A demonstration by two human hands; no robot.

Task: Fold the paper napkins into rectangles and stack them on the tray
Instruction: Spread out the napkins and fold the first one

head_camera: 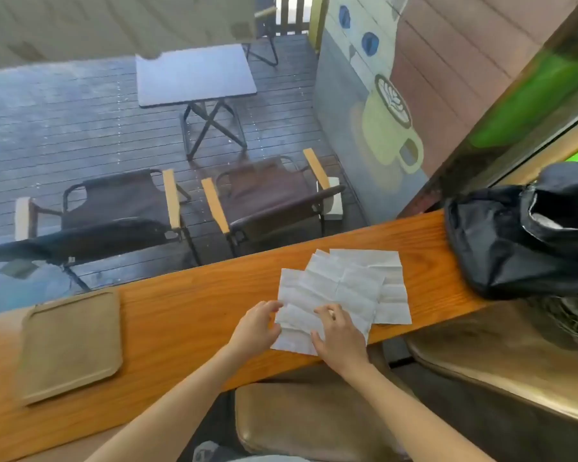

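Note:
Several unfolded white paper napkins (344, 285) lie overlapped on the wooden counter (187, 315), creased into panels. My left hand (256, 326) rests on the left edge of the nearest napkin, fingers curled against it. My right hand (339, 335) lies flat on the same napkin's near part, fingers spread and pressing down. A tan rectangular tray (70, 345) with nothing on it sits at the left end of the counter, well apart from the napkins.
A black bag (514, 241) lies on the counter's right end, close to the napkins. Brown stools (301, 425) stand below the counter's near edge. Beyond the counter are folding chairs (267, 201) and a small table (194, 78) on dark decking.

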